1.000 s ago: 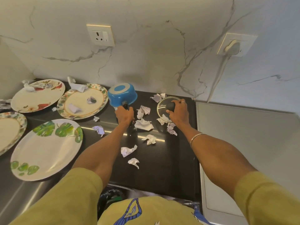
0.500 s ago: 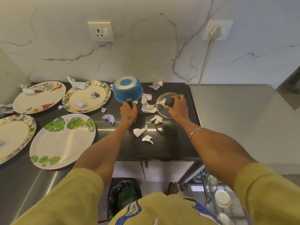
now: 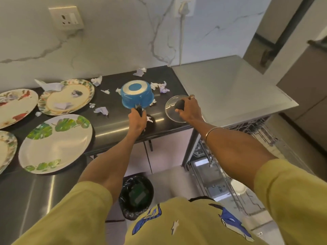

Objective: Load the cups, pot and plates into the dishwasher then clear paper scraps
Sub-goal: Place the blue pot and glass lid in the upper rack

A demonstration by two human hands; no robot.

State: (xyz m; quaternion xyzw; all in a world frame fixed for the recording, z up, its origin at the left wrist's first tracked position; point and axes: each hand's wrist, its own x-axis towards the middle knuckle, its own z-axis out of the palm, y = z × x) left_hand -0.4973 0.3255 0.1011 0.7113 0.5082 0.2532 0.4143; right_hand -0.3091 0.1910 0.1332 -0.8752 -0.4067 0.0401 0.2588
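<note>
Two hands full: left hand (image 3: 137,119) grips upturned pot (image 3: 136,96) handle | right hand (image 3: 190,108) pinches lid (image 3: 174,110) knob | risk: glass lid slips, shatters.

Four plates (image 3: 56,144) are lying on the left part of the counter (image 3: 113,126). To their right, an upturned pot (image 3: 137,97) is sitting toward the counter's middle, with a lid (image 3: 172,112) just right of it near the counter's right edge. Paper scraps (image 3: 101,110) are lying around the pot and on two rear plates. A bin (image 3: 136,196) is standing on the floor below the counter, and a dishwasher rack (image 3: 230,183) is sitting low to its right.
</note>
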